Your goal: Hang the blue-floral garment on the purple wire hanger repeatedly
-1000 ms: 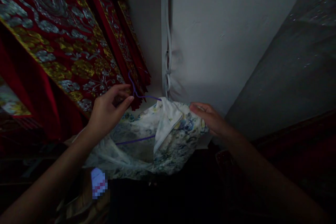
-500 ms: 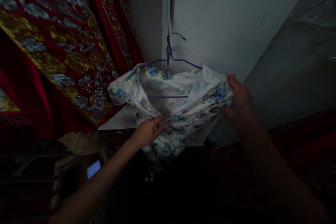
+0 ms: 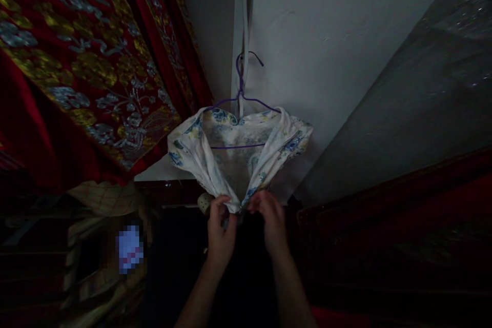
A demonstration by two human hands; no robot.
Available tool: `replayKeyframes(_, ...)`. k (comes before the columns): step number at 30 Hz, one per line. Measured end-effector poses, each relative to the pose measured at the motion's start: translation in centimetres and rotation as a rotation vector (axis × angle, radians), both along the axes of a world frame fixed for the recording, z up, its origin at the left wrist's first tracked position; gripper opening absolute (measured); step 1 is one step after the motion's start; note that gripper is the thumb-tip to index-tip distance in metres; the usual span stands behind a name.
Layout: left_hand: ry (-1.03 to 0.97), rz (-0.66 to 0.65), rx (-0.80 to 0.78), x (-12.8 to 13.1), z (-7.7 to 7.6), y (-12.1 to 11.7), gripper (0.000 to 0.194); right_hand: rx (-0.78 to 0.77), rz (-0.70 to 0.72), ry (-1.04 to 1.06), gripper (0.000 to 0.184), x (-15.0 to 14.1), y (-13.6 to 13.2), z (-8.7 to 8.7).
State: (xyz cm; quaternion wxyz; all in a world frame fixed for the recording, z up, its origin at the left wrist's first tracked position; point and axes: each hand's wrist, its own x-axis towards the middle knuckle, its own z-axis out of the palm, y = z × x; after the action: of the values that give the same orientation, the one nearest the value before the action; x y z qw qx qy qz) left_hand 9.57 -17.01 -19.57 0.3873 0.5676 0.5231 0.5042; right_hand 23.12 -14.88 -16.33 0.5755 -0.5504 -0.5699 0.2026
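A white garment with blue and yellow flowers (image 3: 238,151) hangs on a purple wire hanger (image 3: 241,97) against the white wall. The hanger's hook is caught near a white cable (image 3: 241,20) running down the wall. My left hand (image 3: 221,228) and my right hand (image 3: 271,223) are side by side under the garment. Both pinch its two front edges together at the bottom, fingers closed on the cloth.
Red cloth with gold and silver embroidery (image 3: 84,61) hangs at the left. A grey plastic-covered surface (image 3: 415,102) slopes at the right. Dark furniture (image 3: 384,246) and dim clutter fill the lower part of the view.
The garment on its hanger went from my hands up onto the wall. Both hands then dropped from its sides to its lower front edges and closed on them.
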Motion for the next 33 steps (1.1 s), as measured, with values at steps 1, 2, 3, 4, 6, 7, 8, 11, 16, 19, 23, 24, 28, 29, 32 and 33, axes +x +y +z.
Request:
replayKeyframes(1,-0.101,0.015,-0.014,0.3,0.1,-0.3,0.041,-0.039,0.039,0.034,0.050,-1.7,-0.9,-1.2)
replayKeyframes(2,-0.190,0.034,-0.030,0.5,0.1,-0.4,0.052,-0.104,0.086,0.171,0.049,-3.0,-1.6,-2.1)
replayKeyframes(3,-0.269,0.062,-0.040,0.6,0.1,-0.5,0.061,-0.154,0.143,0.249,0.047,-3.9,-1.8,-2.8)
replayKeyframes(4,-0.341,0.102,-0.040,0.6,0.1,-0.4,0.069,-0.192,0.194,0.309,0.046,-4.4,-1.9,-3.2)
replayKeyframes(6,-0.456,0.164,-0.025,0.4,0.0,-0.1,0.076,-0.241,0.283,0.298,0.041,-4.3,-1.5,-3.2)
replayKeyframes(7,-0.490,0.168,-0.018,0.2,-0.1,0.2,0.072,-0.256,0.308,0.249,0.039,-3.9,-1.2,-3.0)
replayKeyframes(8,-0.501,0.149,-0.011,0.0,-0.2,0.5,0.062,-0.270,0.324,0.201,0.037,-3.4,-1.0,-2.8)
replayKeyframes(11,-0.408,0.026,0.012,-0.5,-0.4,0.9,0.029,-0.297,0.363,0.122,0.031,-2.1,-1.0,-2.4)
replayKeyframes(16,-0.186,-0.015,0.090,-0.4,-0.8,0.7,0.014,-0.354,0.363,0.116,0.032,-1.6,-1.8,-3.1)
replayKeyframes(19,-0.138,-0.007,0.133,-0.1,-0.9,0.6,0.012,-0.347,0.333,0.197,0.029,-1.8,-1.9,-3.6)
replayKeyframes(23,-0.135,-0.012,0.140,-0.1,-0.8,0.6,0.012,-0.336,0.350,0.236,0.026,-1.7,-1.8,-3.5)
replayKeyframes(24,-0.134,-0.017,0.130,-0.2,-0.7,0.6,0.012,-0.344,0.376,0.231,0.027,-1.7,-1.8,-3.4)
replayKeyframes(28,-0.089,-0.015,0.105,-0.5,-0.8,0.5,0.013,-0.359,0.465,0.286,0.032,-1.7,-1.8,-2.6)
replayKeyframes(29,-0.069,-0.010,0.107,-0.5,-0.8,0.4,0.013,-0.365,0.474,0.320,0.033,-1.7,-1.8,-2.5)
replayKeyframes(32,0.006,0.002,0.135,-0.5,-1.0,0.2,0.012,-0.370,0.451,0.410,0.037,-1.9,-1.9,-2.2)
replayKeyframes(33,0.037,-0.003,0.157,-0.4,-1.0,0.3,0.012,-0.378,0.441,0.433,0.038,-1.9,-2.0,-2.1)
